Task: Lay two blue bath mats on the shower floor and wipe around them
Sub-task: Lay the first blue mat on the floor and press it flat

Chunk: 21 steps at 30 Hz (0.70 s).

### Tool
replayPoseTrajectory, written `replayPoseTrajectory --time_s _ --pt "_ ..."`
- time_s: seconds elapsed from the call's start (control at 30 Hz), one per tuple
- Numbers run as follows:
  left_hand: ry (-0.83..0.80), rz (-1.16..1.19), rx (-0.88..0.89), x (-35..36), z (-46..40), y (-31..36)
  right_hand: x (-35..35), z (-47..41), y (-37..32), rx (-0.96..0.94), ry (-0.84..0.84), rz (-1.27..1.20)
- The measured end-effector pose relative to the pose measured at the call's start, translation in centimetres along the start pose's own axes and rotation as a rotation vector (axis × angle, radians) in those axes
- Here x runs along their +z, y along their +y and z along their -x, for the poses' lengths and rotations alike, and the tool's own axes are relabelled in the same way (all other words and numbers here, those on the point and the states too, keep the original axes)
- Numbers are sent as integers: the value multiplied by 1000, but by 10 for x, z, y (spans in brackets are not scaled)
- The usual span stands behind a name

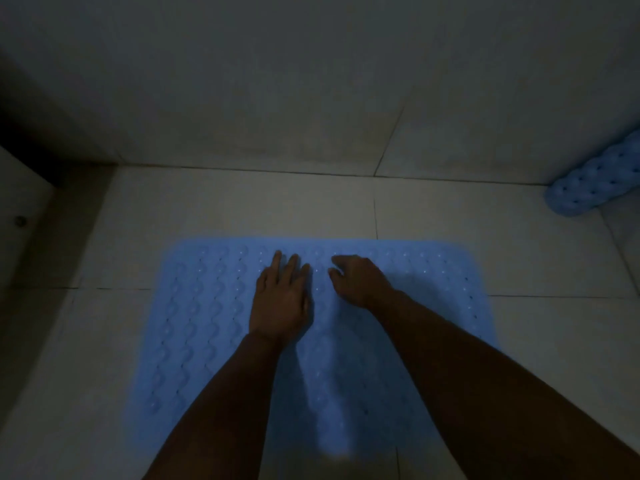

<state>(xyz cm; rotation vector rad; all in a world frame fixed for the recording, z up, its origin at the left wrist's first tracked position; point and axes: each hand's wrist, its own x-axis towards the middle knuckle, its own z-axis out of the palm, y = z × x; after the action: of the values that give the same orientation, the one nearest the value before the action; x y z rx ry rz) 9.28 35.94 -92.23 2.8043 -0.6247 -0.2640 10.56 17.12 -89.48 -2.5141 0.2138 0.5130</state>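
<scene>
a blue bath mat (214, 327) lies flat on the pale tiled shower floor (221, 213), spread out in the middle of the view with its far edge running parallel to the wall (311, 81). its surface is covered in rows of raised bumps and small holes. the mat looks flat over its visible area; its near edge runs out of sight under the arms at the bottom of the frame.

a second blue mat (595, 181), rolled into a tube, sits in the far right corner where the floor meets the wall, well apart from the flat one. it leans or lies against the wall there; part of it runs off the right edge of the view. a strip of bare tile lies between the flat mat and the wall. at the left a dark raised edge (52, 174) borders the floor, and a small round dark fitting (20, 221) shows beside it. nothing lies on the tiles right around the flat mat.

the left hand (282, 299) rests palm down on the far middle of the flat mat, fingers extended and close together, holding nothing. the right hand (360, 280) is just beside it, also on the mat, with fingers curled under somewhat so the fingertips or knuckles seem to meet the surface; it grips nothing that can be seen. the light is dim, so finer contact is hard to judge.
</scene>
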Motion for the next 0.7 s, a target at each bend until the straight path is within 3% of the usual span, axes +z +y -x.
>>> replayPoseTrajectory --time_s 0.07,0.2,0.5,0.7 --pt "-21 -24 84 16 -5 8 -12 -6 -2 -47 112 -41" --pt "-16 -93 72 48 -4 13 -14 -8 2 -125 294 -128" --pt "49 -92 74 52 -2 14 4 -16 42 -264 420 -36" --pt "16 -79 85 50 -3 14 5 -1 48 -191 460 -129"
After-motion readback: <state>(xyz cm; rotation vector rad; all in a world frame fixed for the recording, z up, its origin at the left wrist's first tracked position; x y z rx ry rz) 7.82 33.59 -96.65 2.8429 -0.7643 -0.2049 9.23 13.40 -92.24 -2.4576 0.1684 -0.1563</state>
